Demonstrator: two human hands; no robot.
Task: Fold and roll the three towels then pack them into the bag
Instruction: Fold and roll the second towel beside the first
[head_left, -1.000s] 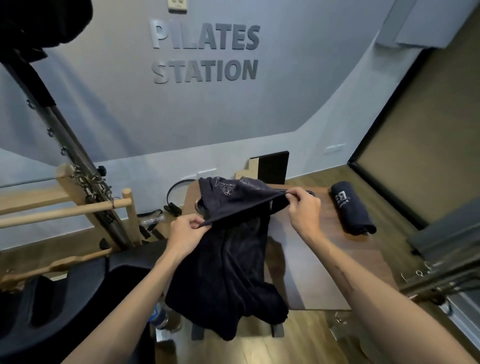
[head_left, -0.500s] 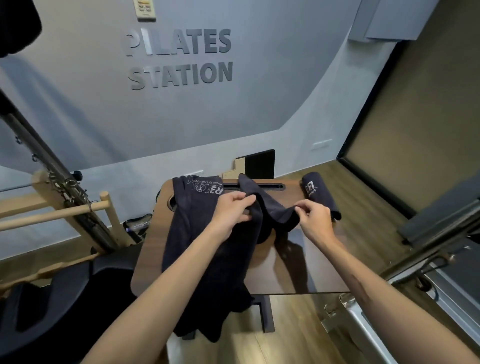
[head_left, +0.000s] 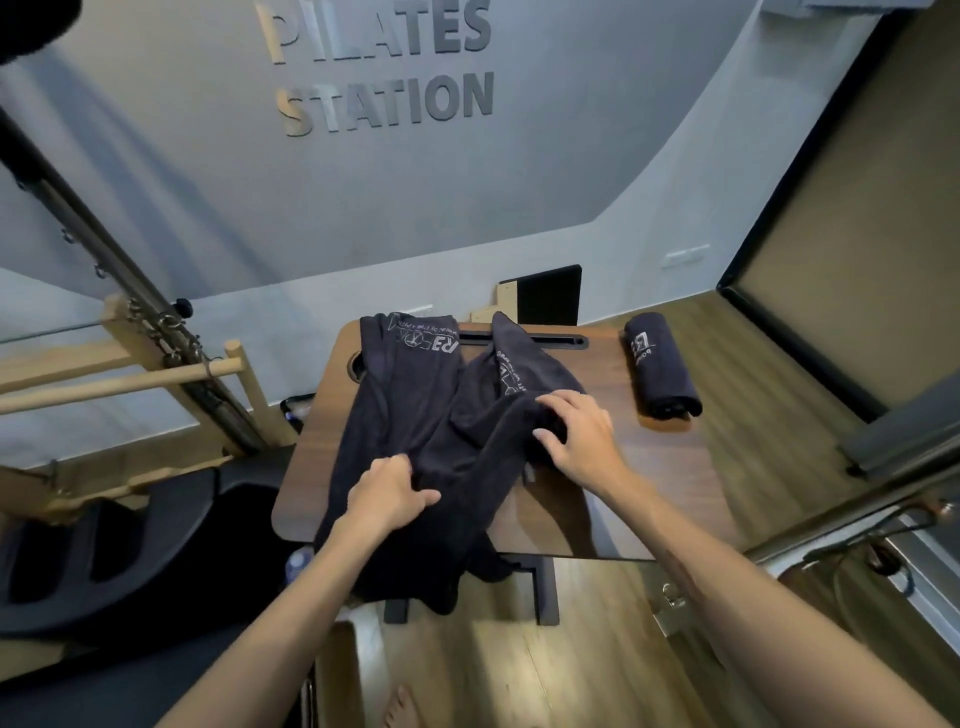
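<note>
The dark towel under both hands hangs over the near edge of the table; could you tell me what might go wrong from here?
1. The dark towel hangs well over the near edge of the table; if the left hand lets go, it may slide to the floor.
2. It lies bunched under the right hand, so a fold made now would probably come out crooked.
3. The rolled towel sits near the right edge; a wide sweep could knock it off.

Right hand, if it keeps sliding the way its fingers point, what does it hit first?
The right hand points left across the table, so it would probably first meet more of the dark towel bunched under it; depth is unclear.
</note>
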